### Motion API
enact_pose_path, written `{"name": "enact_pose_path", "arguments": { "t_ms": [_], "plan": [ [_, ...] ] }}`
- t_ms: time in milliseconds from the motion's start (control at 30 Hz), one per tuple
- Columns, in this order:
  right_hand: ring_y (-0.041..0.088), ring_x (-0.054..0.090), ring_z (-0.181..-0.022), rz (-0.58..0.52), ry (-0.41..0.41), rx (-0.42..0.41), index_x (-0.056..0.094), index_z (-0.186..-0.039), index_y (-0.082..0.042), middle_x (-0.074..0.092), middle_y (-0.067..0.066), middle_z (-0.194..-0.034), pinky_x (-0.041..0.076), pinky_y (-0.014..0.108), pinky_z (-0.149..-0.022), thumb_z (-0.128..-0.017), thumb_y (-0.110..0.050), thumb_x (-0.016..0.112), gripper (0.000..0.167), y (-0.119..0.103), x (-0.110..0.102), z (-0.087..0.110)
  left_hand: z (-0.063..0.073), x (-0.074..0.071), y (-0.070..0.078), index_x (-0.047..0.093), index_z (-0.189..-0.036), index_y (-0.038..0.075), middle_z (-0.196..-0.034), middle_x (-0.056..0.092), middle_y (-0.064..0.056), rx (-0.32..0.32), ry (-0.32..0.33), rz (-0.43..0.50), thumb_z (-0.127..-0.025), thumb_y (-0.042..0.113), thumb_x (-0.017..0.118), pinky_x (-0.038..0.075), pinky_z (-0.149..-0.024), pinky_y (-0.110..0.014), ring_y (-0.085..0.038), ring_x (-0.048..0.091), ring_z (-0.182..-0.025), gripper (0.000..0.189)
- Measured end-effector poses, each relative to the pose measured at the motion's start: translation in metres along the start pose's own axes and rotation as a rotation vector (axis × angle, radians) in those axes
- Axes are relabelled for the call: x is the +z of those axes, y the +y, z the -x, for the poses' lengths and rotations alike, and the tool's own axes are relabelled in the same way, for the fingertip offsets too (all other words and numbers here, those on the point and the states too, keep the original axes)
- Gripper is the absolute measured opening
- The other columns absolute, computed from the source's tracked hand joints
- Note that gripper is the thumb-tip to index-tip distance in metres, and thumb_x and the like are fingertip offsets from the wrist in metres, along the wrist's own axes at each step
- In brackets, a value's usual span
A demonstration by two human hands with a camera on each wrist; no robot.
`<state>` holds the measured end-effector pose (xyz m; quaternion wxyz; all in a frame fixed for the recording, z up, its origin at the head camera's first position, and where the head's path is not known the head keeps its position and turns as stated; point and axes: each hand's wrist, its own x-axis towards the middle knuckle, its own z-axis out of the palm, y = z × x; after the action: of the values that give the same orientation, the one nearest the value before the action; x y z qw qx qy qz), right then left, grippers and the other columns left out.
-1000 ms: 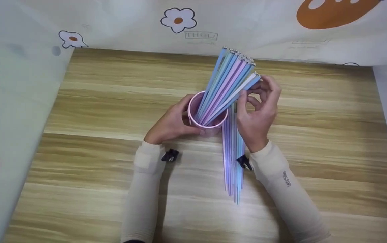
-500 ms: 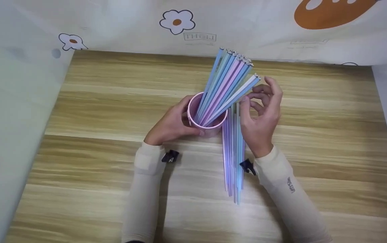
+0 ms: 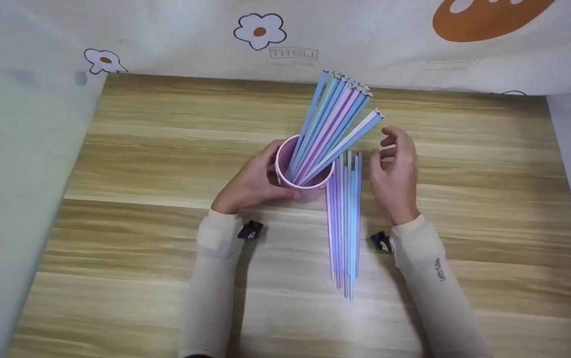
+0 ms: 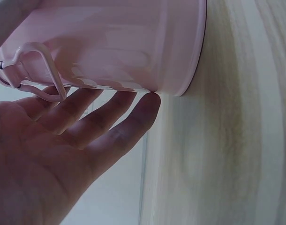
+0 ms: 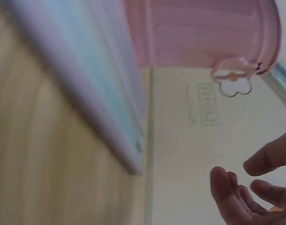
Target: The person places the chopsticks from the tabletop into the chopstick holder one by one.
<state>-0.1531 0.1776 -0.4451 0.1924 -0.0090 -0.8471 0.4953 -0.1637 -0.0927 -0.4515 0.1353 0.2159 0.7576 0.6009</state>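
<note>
My left hand (image 3: 250, 181) holds a small pink pail (image 3: 313, 194) around its side, thumb in front and fingers behind. In the left wrist view the fingers (image 4: 117, 136) touch the pail's wall beside a wire handle (image 4: 47, 63). Long, thin pastel sticks (image 3: 333, 119) in blue, green, pink and white lean out of the pail toward the upper right, a blue and a white one apart from the rest. To the right of them, my right hand (image 3: 397, 174) hovers with bent, loose fingers and holds nothing. Similar sticks (image 3: 345, 223) lie on the table right of the pail.
A wood-grain table (image 3: 141, 238) carries everything. Behind it rises a pale sheet (image 3: 191, 35) printed with flowers and orange shapes, which also runs along the left side.
My right hand has let go of the blue and white sticks and moved right and down, uncovering the upper ends of the sticks on the table. The left hand stays on the pail.
</note>
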Motion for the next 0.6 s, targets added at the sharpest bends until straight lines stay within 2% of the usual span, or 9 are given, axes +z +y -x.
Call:
{"name": "enact_pose_path", "arguments": {
  "t_ms": [167, 300, 533, 600],
  "plan": [
    [0.023, 0.057, -0.078, 0.126, -0.104, 0.049, 0.058, -0.124, 0.005, 0.057, 0.016, -0.097, 0.050, 0.033, -0.068, -0.090, 0.002, 0.056, 0.034, 0.014, 0.002, -0.002, -0.001, 0.001, 0.000, 0.042, -0.147, 0.010, -0.141, 0.052, -0.007, -0.004, 0.013, -0.007, -0.064, 0.002, 0.092, 0.043, -0.110, -0.031, -0.020, 0.050, -0.131, 0.097],
    [0.028, 0.058, -0.084, 0.203, -0.191, 0.072, 0.058, -0.126, 0.007, 0.060, 0.018, -0.098, 0.050, 0.039, -0.073, -0.090, 0.000, 0.058, 0.036, 0.019, 0.004, -0.002, 0.000, 0.003, 0.003, 0.040, -0.148, 0.006, -0.142, 0.052, -0.011, -0.012, 0.017, -0.019, -0.065, -0.001, 0.090, 0.042, -0.111, -0.033, -0.023, 0.050, -0.132, 0.097],
    [0.034, 0.061, -0.098, 0.231, -0.349, 0.134, 0.054, -0.132, 0.008, 0.060, 0.022, -0.109, 0.055, 0.046, -0.086, -0.090, -0.001, 0.060, 0.043, 0.023, 0.005, -0.002, 0.006, 0.003, 0.033, 0.041, -0.145, -0.002, -0.141, 0.052, -0.018, -0.010, 0.010, 0.001, -0.066, -0.009, 0.084, 0.042, -0.112, -0.037, -0.027, 0.050, -0.131, 0.090],
    [0.035, 0.062, -0.102, 0.240, -0.390, 0.151, 0.053, -0.133, 0.008, 0.060, 0.023, -0.111, 0.054, 0.048, -0.089, -0.090, -0.001, 0.060, 0.045, 0.023, 0.005, -0.002, 0.006, 0.003, 0.034, 0.041, -0.145, -0.003, -0.141, 0.051, -0.018, -0.013, 0.011, 0.004, -0.066, -0.010, 0.084, 0.042, -0.112, -0.037, -0.027, 0.050, -0.131, 0.090]
  ]
}}
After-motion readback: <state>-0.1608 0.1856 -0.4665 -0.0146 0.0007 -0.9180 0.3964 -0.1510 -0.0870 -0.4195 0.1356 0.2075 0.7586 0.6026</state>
